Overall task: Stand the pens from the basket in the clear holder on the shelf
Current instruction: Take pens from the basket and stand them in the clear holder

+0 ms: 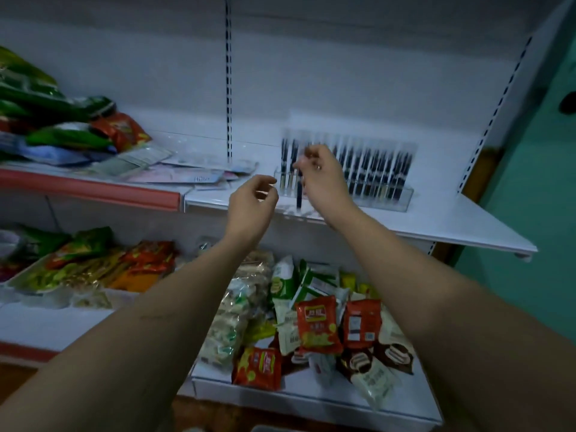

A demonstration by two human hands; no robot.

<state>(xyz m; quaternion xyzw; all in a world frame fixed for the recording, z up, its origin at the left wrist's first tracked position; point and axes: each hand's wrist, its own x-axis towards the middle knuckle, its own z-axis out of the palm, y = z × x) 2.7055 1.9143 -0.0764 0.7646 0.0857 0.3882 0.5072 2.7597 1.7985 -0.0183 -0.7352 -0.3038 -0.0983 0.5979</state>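
Observation:
A clear holder (402, 199) stands on the white shelf (452, 222), filled with several dark pens (377, 166) standing upright in a row. My right hand (321, 173) is raised in front of the holder's left part and pinches one dark pen (299, 194), which hangs upright below the fingers, just in front of the holder. My left hand (252, 202) hovers to the left of the holder with loosely curled fingers and holds nothing. The basket is out of view.
Flat packets (193, 169) lie on the shelf left of the holder. Green and red snack bags (71, 132) pile up at far left. Below, trays hold more snack packets (314, 322). A slotted upright (229, 88) runs up the back wall.

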